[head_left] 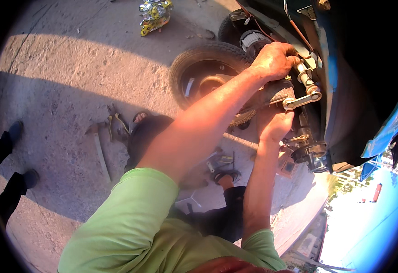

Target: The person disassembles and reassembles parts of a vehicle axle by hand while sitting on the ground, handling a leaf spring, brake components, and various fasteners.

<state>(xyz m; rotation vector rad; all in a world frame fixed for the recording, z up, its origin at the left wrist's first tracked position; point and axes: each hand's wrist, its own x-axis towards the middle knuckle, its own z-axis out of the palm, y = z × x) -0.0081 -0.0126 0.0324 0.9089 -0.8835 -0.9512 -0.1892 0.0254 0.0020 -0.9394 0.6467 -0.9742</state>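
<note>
A three-wheeler or cart-like vehicle's underside stands at the right, with a tyred wheel [181, 73] and metal linkage. My left hand [274, 59] reaches across to the upper end of a pale metal shaft [304, 76], its fingers curled and thumb pressed against that end. Below it, my right hand [275, 122] comes up under a dark, rusty cylindrical part [274, 92]; that part hides its fingers. A short metal lever arm [302, 100] joins the shaft beside both hands. Further down hangs a dark round metal assembly [309, 151].
On the concrete ground lie a hammer [101, 157], pliers [111, 125] and more small tools [224, 160]. A yellow-and-silver wrapper [155, 17] lies at the far side. Another person's shoes [30, 178] are at the left. Loose wires [301, 34] hang by the blue bodywork [332, 73].
</note>
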